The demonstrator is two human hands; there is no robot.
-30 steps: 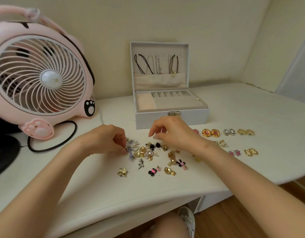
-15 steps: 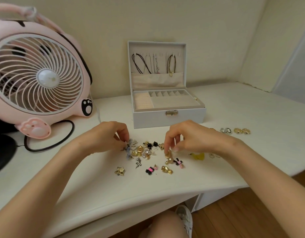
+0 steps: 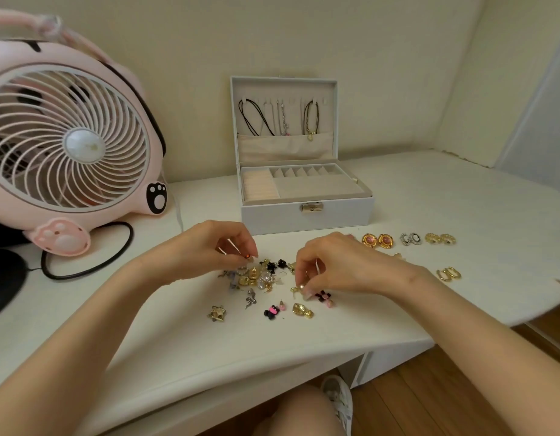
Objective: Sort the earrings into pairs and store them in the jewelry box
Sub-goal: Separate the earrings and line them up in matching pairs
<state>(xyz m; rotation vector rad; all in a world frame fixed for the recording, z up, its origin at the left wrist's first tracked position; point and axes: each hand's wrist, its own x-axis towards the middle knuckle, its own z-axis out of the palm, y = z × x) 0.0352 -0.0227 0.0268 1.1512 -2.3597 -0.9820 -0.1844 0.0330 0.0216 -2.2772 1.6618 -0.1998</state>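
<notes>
A loose heap of mixed earrings [image 3: 260,276] lies on the white desk in front of the open white jewelry box [image 3: 307,214]. My left hand [image 3: 209,247] hovers over the heap's left side, thumb and forefinger pinched on a tiny earring with a red dot. My right hand [image 3: 338,262] presses down at the heap's right side, fingertips pinching a small gold pearl earring [image 3: 299,288]. Sorted pairs lie in a row to the right: gold-and-pink round studs [image 3: 377,240], silver cameo studs [image 3: 411,239], gold hoops [image 3: 440,238] and plain gold hoops [image 3: 448,274].
A pink cat-shaped desk fan [image 3: 71,146] stands at the left with its black cable [image 3: 93,265] looping on the desk. Necklaces hang inside the box lid [image 3: 283,118]. The desk's front edge curves near my arms; wooden floor and my knee show below.
My right hand has shifted from over the heap's top toward its right lower side and pinched a gold earring. The left hand stayed at the heap's left, fingers slightly raised.
</notes>
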